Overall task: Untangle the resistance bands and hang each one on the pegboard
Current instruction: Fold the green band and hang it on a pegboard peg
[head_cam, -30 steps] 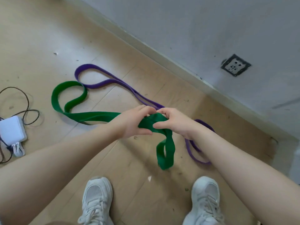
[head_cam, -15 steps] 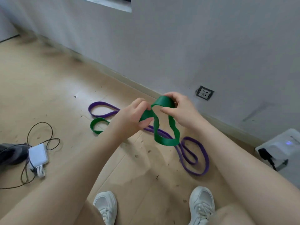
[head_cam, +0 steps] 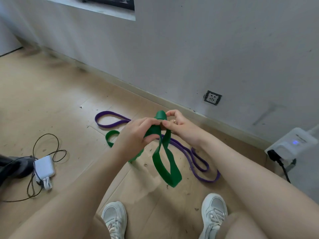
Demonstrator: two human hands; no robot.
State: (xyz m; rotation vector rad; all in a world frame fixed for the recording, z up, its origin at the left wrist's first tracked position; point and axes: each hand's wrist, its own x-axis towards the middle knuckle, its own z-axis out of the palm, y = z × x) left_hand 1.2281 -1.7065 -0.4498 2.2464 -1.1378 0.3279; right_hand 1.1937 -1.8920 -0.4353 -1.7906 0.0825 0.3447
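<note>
Both hands, left (head_cam: 136, 135) and right (head_cam: 179, 125), pinched the green band (head_cam: 165, 163) in a tight grip, lifting it clear of the purple band (head_cam: 198, 161) to separate them.

Both hands are sitting close together in the air, the left hand (head_cam: 136, 135) and the right hand (head_cam: 181, 125) pinching the green band (head_cam: 165, 163), whose loop is hanging down between the arms. The purple band (head_cam: 198, 163) is lying on the floor (head_cam: 51, 104) under them, near the wall (head_cam: 189, 49). On the left, a white charger (head_cam: 44, 165) and its black cord (head_cam: 46, 145) are taking up floor. On the right, a white box (head_cam: 290, 145) is sitting against the wall. Two shoes (head_cam: 214, 213) are standing below. Bare floor is lying open far left.
</note>
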